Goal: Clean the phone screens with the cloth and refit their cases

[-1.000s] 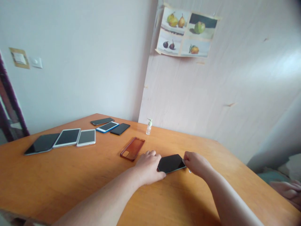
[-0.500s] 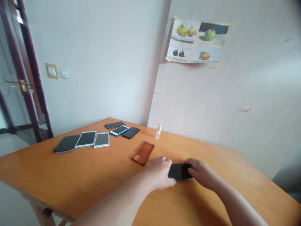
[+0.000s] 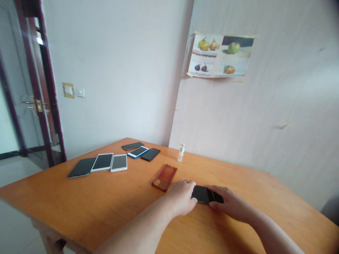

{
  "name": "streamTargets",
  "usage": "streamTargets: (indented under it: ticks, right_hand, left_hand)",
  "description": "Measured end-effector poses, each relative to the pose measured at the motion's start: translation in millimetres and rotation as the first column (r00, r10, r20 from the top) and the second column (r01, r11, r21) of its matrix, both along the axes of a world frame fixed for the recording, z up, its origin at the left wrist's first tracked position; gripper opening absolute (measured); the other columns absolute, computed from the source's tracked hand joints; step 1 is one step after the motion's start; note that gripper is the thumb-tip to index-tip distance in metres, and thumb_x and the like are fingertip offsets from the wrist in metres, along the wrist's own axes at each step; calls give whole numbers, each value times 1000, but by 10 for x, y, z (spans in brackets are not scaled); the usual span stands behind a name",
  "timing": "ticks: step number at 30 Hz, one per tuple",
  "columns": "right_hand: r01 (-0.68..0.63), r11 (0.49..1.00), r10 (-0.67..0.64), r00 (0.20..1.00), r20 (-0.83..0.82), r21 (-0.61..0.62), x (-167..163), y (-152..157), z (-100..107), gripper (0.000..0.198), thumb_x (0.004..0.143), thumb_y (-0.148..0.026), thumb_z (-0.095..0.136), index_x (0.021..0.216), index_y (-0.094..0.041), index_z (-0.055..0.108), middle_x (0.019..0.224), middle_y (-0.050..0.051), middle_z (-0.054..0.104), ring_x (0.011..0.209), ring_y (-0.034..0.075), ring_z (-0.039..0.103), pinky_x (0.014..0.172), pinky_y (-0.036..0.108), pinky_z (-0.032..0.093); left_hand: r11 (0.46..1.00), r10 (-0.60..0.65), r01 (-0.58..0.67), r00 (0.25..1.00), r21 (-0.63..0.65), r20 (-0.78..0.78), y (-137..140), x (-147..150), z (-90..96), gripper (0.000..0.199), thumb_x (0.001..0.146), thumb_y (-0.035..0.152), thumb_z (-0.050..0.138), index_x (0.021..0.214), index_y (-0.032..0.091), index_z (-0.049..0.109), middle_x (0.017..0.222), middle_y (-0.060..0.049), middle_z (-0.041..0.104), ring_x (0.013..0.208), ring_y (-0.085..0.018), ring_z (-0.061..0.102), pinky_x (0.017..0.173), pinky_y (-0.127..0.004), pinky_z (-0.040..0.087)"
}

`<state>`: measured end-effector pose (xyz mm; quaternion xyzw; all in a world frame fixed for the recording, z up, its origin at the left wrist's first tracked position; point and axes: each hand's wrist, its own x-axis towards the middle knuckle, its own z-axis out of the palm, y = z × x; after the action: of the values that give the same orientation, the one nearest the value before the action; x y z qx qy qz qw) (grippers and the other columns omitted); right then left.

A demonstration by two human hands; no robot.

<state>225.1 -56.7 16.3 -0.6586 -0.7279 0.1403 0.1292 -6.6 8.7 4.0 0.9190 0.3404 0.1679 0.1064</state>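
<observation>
A dark-screened smartphone [image 3: 201, 194] lies on the wooden table with its screen up, between my two hands. My left hand [image 3: 183, 197] grips its left end, fingers along the far edge and thumb at the near edge. At the other end my right hand [image 3: 225, 198] holds it the same way, thumb on the near side and fingers over the far side. Just beyond my left hand rests a reddish-brown translucent phone case [image 3: 164, 177], its camera cutout toward me.
A clear pump bottle [image 3: 180, 153] stands behind the case. Several more devices lie toward the back left: a dark tablet [image 3: 82, 167], a white tablet [image 3: 102, 162], a white phone [image 3: 119, 162], a blue-edged phone [image 3: 138, 152] and black phones [image 3: 150, 154]. The table [image 3: 127, 201] meets the wall behind.
My right thumb has moved from over the screen to the phone's near edge. The whole view has shifted slightly, so everything sits a little lower; the left hand keeps its grip.
</observation>
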Motion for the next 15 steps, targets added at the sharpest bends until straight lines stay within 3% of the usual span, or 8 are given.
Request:
streamTargets:
  ticks: [7,15]
  right_hand:
    - [231,957,-256,957,139,176,64,184,-287,58,85,-58,52,127,-19,59,127,10,63,115,30,55,98,41,40]
    - [391,878,-452,867,210,275,422,274,-444,61,89,-57,39,132,-17,55,137,14,55,128,34,47,101,47,39]
  left_hand:
    - [985,168,-170,978,5,121,146,-60,61,34,84,39,54,114,23,55,117,-8,63,110,-26,57,91,-38,46]
    - [889,457,-458,888,17,50,312,-162,56,45,79,55,56,110,23,56,121,-12,60,115,-31,52,93,-47,42]
